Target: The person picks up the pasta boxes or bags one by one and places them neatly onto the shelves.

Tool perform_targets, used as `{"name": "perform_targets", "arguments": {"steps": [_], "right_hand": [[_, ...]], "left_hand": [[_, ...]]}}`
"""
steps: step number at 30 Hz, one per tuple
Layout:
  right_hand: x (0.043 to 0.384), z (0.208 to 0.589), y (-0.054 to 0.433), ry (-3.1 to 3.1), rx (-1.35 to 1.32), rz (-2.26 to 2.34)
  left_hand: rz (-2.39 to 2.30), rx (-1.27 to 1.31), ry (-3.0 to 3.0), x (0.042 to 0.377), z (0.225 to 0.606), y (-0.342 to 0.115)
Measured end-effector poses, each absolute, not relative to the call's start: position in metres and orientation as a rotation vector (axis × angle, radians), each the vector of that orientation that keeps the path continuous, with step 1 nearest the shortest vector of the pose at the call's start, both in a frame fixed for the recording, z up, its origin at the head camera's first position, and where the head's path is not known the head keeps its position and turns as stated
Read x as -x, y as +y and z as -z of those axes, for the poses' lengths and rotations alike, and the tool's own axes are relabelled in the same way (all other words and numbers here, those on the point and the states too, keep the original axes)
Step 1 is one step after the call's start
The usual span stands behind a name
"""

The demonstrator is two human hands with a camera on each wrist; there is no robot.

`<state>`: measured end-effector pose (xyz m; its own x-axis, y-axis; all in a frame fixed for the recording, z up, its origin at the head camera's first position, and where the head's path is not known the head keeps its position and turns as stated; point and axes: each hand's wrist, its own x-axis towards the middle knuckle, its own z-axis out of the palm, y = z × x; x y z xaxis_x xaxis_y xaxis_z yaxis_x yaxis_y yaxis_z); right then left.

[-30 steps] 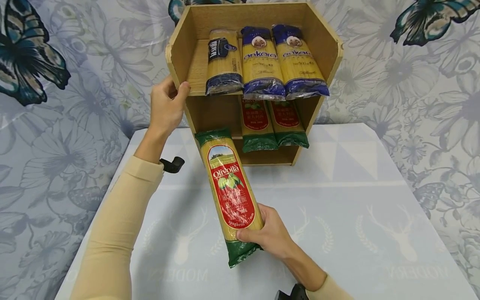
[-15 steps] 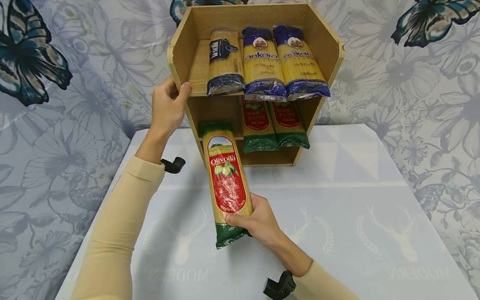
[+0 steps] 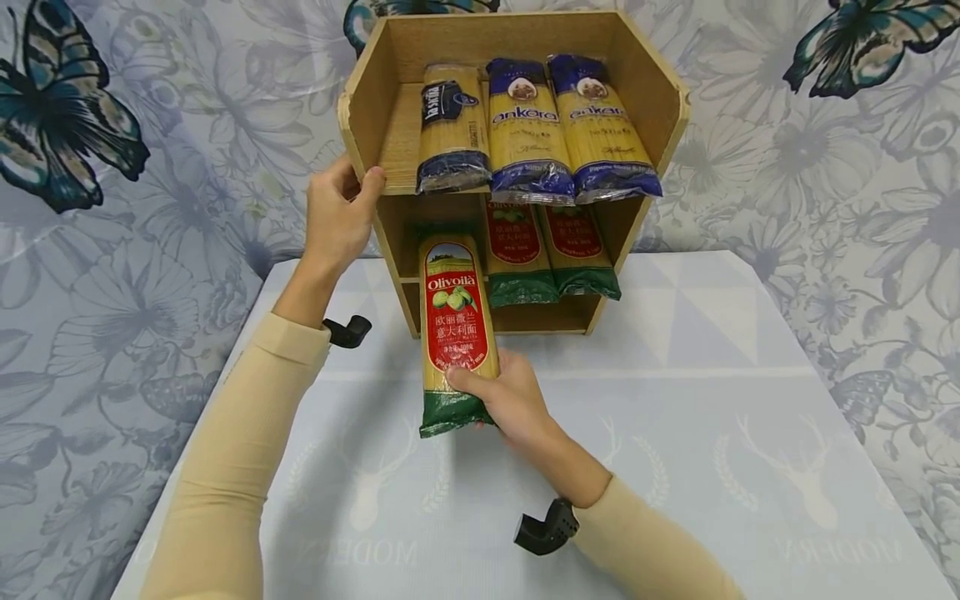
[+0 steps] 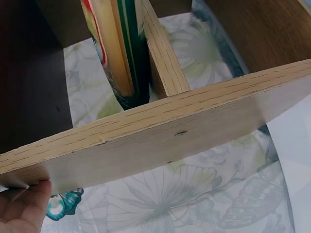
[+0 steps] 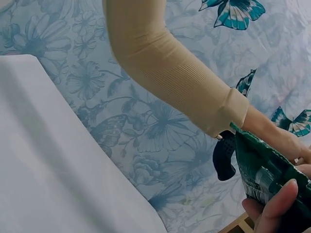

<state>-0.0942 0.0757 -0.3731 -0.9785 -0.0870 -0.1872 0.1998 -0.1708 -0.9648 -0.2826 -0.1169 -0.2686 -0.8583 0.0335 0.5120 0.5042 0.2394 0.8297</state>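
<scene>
My right hand [image 3: 513, 396] grips the lower end of a spaghetti packet [image 3: 453, 308] with a red Olivoilà label and green ends, thumb across its front. The packet's top end reaches into the left part of the middle shelf, in shade there. In the left wrist view the packet [image 4: 119, 48] stands beside a wooden shelf edge, inside the side panel. My left hand [image 3: 341, 208] holds the left side edge of the wooden shelf unit [image 3: 360, 117], thumb at the front of the upper board. In the right wrist view, right-hand fingers [image 5: 279, 204] wrap the packet's green end.
Two more Olivoilà packets [image 3: 517, 250] lie on the middle shelf's right side. On the upper shelf are one dark-labelled pasta packet [image 3: 453, 125] and two ankara packets [image 3: 528, 133]. The unit stands at the back of a white-covered table [image 3: 675, 400], against a floral wall.
My right hand has moved up and away with the spaghetti packet, straightening it and bringing its top end into the middle shelf. The left hand keeps its hold on the unit.
</scene>
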Motion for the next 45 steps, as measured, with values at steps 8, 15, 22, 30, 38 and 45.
{"name": "perform_targets", "arguments": {"steps": [8,15,22,30,38,45], "right_hand": [[0.119,0.367,0.074,1.822,-0.126,2.334],[0.135,0.364,0.075,1.878,-0.171,2.324],[0.128,0.361,0.08,2.038,-0.101,2.181],[0.103,0.351,0.089,2.377,0.033,1.876],[0.09,0.357,0.082,2.814,0.166,1.647],[0.101,0.362,0.081,3.185,0.283,1.446]], "left_hand": [[1.639,0.515,-2.137,0.278,0.267,-0.114],[1.626,0.516,-2.134,0.284,0.268,-0.114],[1.602,0.501,-2.161,0.282,0.271,-0.118],[1.599,0.505,-2.166,0.28,0.269,-0.119],[1.608,0.479,-2.167,0.28,0.27,-0.118],[1.605,0.489,-2.166,0.279,0.268,-0.117]]}}
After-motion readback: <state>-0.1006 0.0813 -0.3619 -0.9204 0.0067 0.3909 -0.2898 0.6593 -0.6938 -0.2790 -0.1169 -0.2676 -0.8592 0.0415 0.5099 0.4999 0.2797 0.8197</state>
